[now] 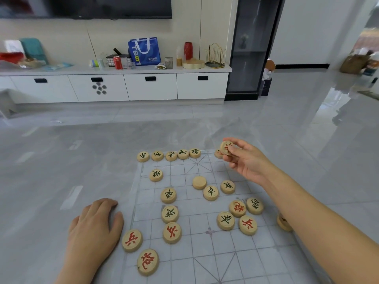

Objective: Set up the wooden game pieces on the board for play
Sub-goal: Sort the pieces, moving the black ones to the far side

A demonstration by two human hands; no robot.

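Board: a clear gridded sheet lying flat on the grey tiled floor. Wooden pieces are scattered over it, black and red marks mixed.

Back row: five black-marked pieces side by side along the far edge, from the left corner to the middle. Blank piece is face down in the far half, near two black-marked ones. Red marks are mostly on the near half, with two pieces at the near left edge.

Right hand is over the far right corner. Thumb and fingertips pinch a red-marked piece, tilted on edge. A second piece sits just behind it, mostly hidden, mark unreadable. An edge piece is half covered by the right forearm.

Left hand is palm down on the floor, just beside the board's left edge, fingers relaxed, holding nothing.

Behind: a white cabinet carrying a blue bag and a red can.
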